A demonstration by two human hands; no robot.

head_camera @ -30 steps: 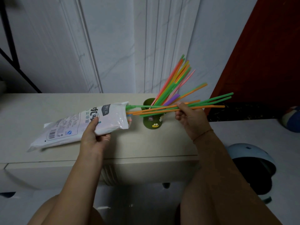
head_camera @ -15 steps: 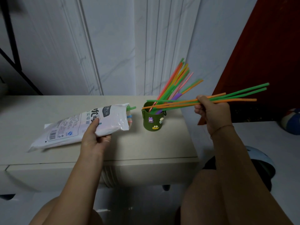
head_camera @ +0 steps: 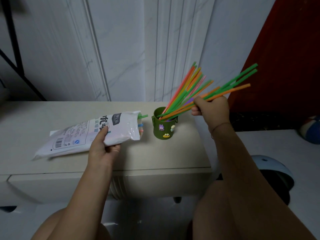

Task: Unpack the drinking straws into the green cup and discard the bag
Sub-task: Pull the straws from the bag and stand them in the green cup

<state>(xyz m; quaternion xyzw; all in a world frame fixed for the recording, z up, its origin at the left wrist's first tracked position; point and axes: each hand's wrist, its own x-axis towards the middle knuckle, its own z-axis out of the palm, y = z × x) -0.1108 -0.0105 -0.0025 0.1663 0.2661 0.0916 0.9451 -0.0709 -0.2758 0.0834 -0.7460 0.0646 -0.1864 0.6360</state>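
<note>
Feeding the cup: a handful of green and orange straws [head_camera: 230, 84] is pinched mid-length in the right hand [head_camera: 210, 110], with the lower ends brought to the mouth of the green cup [head_camera: 163, 127].
Green cup: stood upright near the right edge of the tabletop [head_camera: 52, 115], with a fan of straws [head_camera: 187, 84] already leaned out of it.
Left side: the bag [head_camera: 72, 139] is laid flat with its mouth turned to the cup and is gripped by the left hand [head_camera: 103, 146]; a few straw ends [head_camera: 142, 116] are seen poking out.
Next move: the handful is judged ready to be slid down and released. More straws must then be drawn out before the bag can be discarded.
</note>
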